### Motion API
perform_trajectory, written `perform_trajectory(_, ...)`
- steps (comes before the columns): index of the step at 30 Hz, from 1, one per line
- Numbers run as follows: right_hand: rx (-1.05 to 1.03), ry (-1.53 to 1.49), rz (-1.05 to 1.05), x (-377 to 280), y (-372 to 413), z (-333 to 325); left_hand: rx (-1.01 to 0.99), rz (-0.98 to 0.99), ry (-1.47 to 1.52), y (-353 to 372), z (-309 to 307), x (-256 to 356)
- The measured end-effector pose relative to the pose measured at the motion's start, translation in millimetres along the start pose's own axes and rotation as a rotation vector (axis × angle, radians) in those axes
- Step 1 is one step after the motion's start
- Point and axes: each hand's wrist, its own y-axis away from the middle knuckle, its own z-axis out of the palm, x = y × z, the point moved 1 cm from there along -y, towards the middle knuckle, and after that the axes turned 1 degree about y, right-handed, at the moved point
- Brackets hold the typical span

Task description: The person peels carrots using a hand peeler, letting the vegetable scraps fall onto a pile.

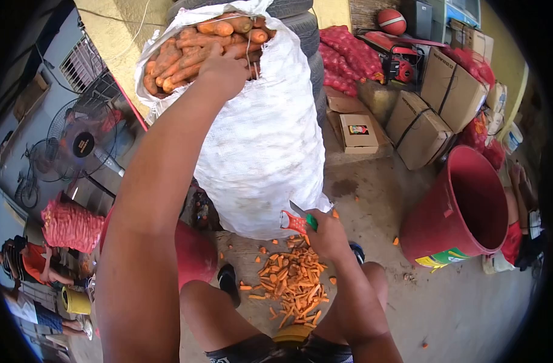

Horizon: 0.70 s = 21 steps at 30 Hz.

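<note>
From afar, I judge the step is carrot-picking: my left hand [223, 74] is at the sack's [261, 145] carrots [188, 58], grip untellable, my right hand [328, 235] clasps a green-handled blade [299, 210], and next calls for a sure hold.

1 head cam, fwd/down, above hands [328, 235]

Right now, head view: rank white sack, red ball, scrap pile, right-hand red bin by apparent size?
1. White sack
2. Right-hand red bin
3. Scrap pile
4. Red ball

Ball sits farther off.
</note>
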Motion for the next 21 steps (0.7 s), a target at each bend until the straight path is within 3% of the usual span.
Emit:
perform_trajectory(6, 0.003, -0.026, 0.012, 4, 4, -5, 0.078, -0.006, -0.072, 0, 5, -10)
perform_trajectory(15, -0.053, 0.015, 0.008, -4, 6, 7, 0.152, -0.275, 0.345, 31, 19, -39)
perform_trajectory(17, -0.033, 0.000, -0.002, 1, 8, 10, 0.220, -0.363, 0.772, 31, 40, -68)
perform_trajectory(18, -0.038, -0.001, -0.007, 1, 8, 9, 0.218, -0.370, 0.769, 40, 48, -73)
perform_trajectory(20, -0.041, 0.001, -0.014, 1, 9, 9, 0.479, -0.419, 1.394, 71, 61, -78)
perform_trajectory(21, -0.050, 0.001, -0.023, 2, 8, 11, 0.479, -0.432, 1.389, 88, 65, -75)
